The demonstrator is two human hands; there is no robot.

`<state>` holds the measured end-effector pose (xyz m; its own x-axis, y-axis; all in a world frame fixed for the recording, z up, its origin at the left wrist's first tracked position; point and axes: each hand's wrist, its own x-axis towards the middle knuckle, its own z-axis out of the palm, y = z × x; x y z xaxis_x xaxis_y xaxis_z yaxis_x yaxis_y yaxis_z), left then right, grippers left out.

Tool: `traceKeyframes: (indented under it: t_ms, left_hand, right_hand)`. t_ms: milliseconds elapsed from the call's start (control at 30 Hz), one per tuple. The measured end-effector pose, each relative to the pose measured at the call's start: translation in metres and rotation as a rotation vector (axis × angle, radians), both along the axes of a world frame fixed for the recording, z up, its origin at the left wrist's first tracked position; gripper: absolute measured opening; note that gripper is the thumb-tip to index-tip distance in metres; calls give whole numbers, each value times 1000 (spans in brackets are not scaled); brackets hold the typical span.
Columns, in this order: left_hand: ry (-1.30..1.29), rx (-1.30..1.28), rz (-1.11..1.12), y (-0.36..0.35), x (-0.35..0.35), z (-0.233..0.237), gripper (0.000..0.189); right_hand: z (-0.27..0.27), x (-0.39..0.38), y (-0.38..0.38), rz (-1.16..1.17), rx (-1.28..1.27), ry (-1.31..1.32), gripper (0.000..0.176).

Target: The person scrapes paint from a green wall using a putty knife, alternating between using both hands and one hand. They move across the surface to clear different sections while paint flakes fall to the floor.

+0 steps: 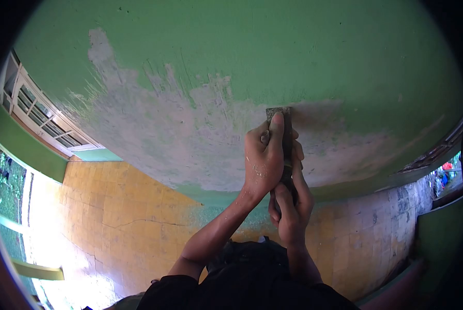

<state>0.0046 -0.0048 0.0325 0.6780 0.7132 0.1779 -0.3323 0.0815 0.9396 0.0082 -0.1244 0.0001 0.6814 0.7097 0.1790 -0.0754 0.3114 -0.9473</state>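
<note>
A dark, narrow scraper (287,126) stands with its flat end against the green wall (272,46). My left hand (264,163) is closed round its upper part, thumb pressed along the blade near the tip. Lower down, my right hand (293,209) wraps the handle, with some fingers reaching up behind the tool. Pale dust speckles the back of my left hand. Around the tool spreads a large whitish-grey patch (154,124) where the green paint is gone, with ragged streaks along its upper edge. My fingers hide much of the tool's middle.
Below the wall lies a yellow tiled floor (138,206) with a crack, dusted with green flakes (231,219) near the wall's foot. A white-framed window (48,116) is at the left. Bright light falls on the lower-left floor. A low green wall (441,237) stands at the right.
</note>
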Motion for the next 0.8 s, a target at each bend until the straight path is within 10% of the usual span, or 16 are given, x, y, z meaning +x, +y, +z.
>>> traceKeyframes:
  t_ms: [800]
  left_hand:
    - [-7,67,92,1,11,9,47]
  right_hand:
    - [10,9,3,-28,8,-90,64]
